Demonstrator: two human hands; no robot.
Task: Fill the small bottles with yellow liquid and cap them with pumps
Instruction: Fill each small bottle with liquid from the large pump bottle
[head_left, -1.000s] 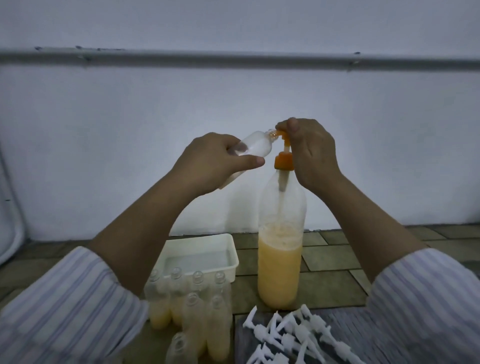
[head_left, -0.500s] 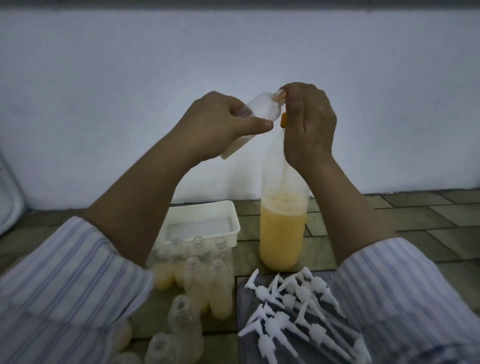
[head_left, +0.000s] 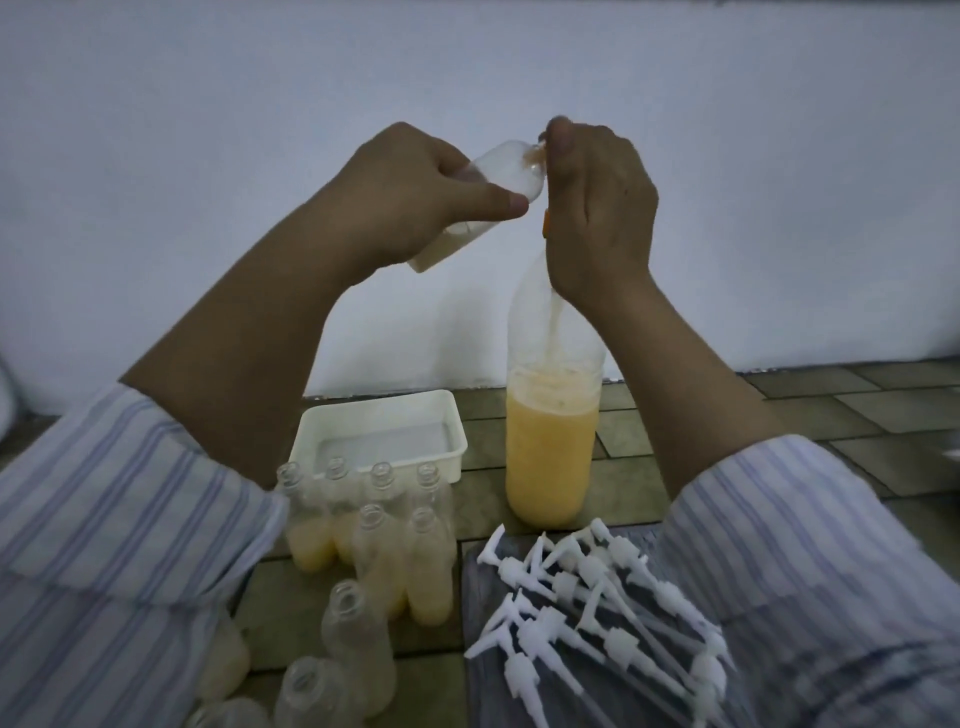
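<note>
Left hand (head_left: 410, 197) grips tilted small bottle (head_left: 467, 208), mouth at orange pump nozzle (head_left: 544, 150); right hand (head_left: 597, 208) curled over pump head on large yellow-liquid bottle (head_left: 551, 441).

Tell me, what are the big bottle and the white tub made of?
The big bottle looks like thin clear plastic: you can see the yellow liquid through it. The white tub looks like smooth, solid-coloured plastic with a moulded rim, though the dim light leaves that a bit open.

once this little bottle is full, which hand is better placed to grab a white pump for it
Probably the right hand: it only works the big bottle's dispenser, and the white pumps lie under its forearm. The left hand grips the small bottle.
</note>
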